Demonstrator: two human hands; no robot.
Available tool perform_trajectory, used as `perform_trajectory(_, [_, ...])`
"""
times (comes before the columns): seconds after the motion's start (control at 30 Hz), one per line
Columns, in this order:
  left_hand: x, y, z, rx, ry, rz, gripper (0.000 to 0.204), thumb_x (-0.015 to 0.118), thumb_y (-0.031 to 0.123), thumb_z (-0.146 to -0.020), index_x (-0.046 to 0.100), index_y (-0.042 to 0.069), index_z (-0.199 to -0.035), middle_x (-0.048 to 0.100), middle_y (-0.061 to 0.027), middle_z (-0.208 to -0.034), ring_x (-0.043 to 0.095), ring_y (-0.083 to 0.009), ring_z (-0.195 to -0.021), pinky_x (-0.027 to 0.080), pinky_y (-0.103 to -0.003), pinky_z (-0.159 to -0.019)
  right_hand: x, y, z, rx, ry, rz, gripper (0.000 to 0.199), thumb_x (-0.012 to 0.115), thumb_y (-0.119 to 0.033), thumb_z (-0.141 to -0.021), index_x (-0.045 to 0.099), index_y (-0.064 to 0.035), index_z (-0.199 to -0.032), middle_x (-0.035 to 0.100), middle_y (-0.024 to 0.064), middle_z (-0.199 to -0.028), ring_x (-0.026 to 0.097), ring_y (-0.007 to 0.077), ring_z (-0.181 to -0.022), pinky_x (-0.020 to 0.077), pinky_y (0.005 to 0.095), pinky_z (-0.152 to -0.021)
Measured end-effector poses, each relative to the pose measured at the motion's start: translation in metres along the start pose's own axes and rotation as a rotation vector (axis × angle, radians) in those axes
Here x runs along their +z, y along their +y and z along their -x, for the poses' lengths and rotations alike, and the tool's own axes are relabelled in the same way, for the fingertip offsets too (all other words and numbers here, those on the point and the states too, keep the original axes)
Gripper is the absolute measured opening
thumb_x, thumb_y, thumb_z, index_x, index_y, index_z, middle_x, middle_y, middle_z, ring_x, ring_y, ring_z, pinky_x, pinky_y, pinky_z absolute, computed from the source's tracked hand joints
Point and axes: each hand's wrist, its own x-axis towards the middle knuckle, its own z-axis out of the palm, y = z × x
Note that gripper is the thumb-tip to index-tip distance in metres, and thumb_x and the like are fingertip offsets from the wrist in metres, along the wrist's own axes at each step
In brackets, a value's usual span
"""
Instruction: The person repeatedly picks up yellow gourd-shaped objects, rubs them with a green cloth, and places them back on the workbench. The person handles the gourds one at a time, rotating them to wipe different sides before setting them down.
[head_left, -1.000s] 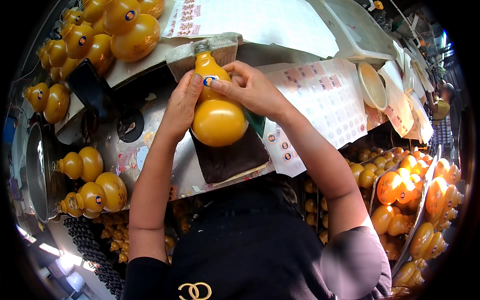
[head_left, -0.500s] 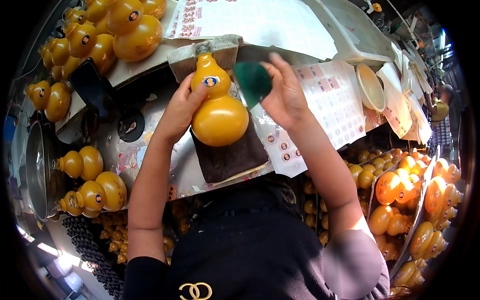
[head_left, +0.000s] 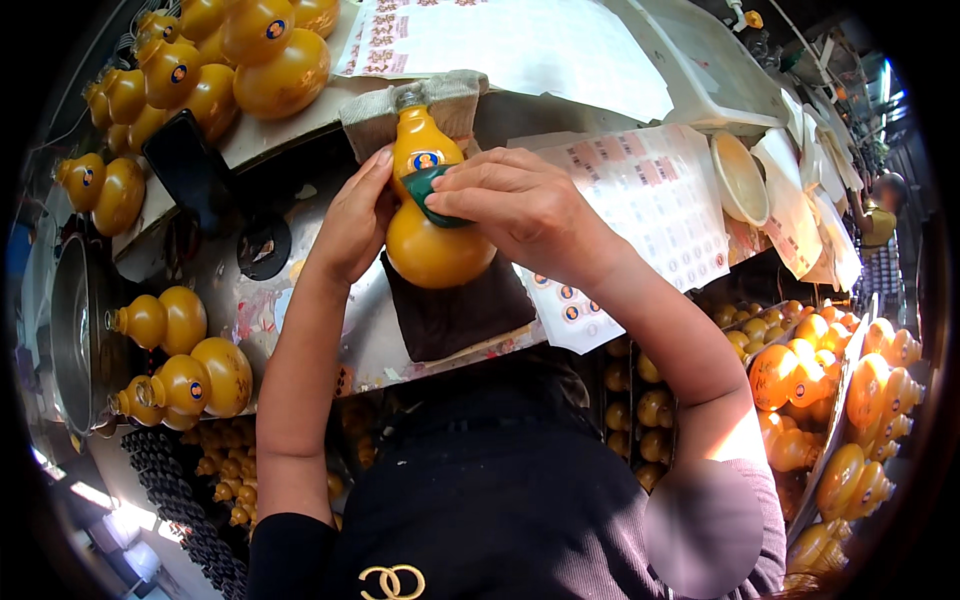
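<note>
A yellow gourd-shaped bottle (head_left: 440, 248) lies in front of me, its neck on a folded pale cloth (head_left: 455, 100) and its wide bulb over a dark cloth pad (head_left: 450, 320). My left hand (head_left: 358, 215) is closed around the bottle's left side at the waist. In my right hand (head_left: 525, 205) a thin, flexible dark green squeegee (head_left: 428, 190) is pinched, bent against the bottle just below a round blue-and-orange sticker (head_left: 425, 160). The right hand's fingers cover part of the squeegee and the waist.
Sticker sheets (head_left: 640, 200) lie right of the bottle; a larger printed sheet (head_left: 520, 45) is beyond. More gourd bottles (head_left: 280, 75) crowd the far left, with others (head_left: 220, 375) nearer. A black phone (head_left: 188, 165) stands on a holder at left. Crates of gourds (head_left: 800, 375) stand lower right.
My right hand has moved left and down, bringing the green squeegee from beside the bottle onto its surface under the sticker. My left hand still holds the bottle.
</note>
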Motion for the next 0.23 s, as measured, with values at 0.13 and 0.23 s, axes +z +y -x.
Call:
perform_trajectory(0.13, [0.0033, 0.0009, -0.0004, -0.007, -0.005, 0.010, 0.042, 0.033, 0.028, -0.104, 0.043, 0.000, -0.134, 0.053, -0.0095, -0.129, 0.050, -0.0188, -0.121, 0.035, -0.033, -0.107, -0.0060, -0.0011, 0.0017, 0.054, -0.111, -0.044, 0.026, 0.067, 0.004, -0.074, 0.070, -0.0067, -0.097, 0.068, 0.0084, -0.095, 0.066, 0.0251, -0.087, 0.0533, 0.0334, -0.077])
perform_trajectory(0.23, [0.0058, 0.0049, 0.0005, -0.041, 0.006, 0.048, 0.045, 0.032, 0.031, -0.104, 0.042, 0.000, -0.135, 0.053, -0.0088, -0.130, 0.049, -0.0194, -0.122, 0.033, -0.034, -0.109, -0.0090, -0.0026, -0.0004, 0.097, -0.128, -0.083, 0.026, 0.067, 0.003, -0.074, 0.069, -0.0068, -0.098, 0.068, 0.0088, -0.095, 0.066, 0.0253, -0.087, 0.0534, 0.0331, -0.076])
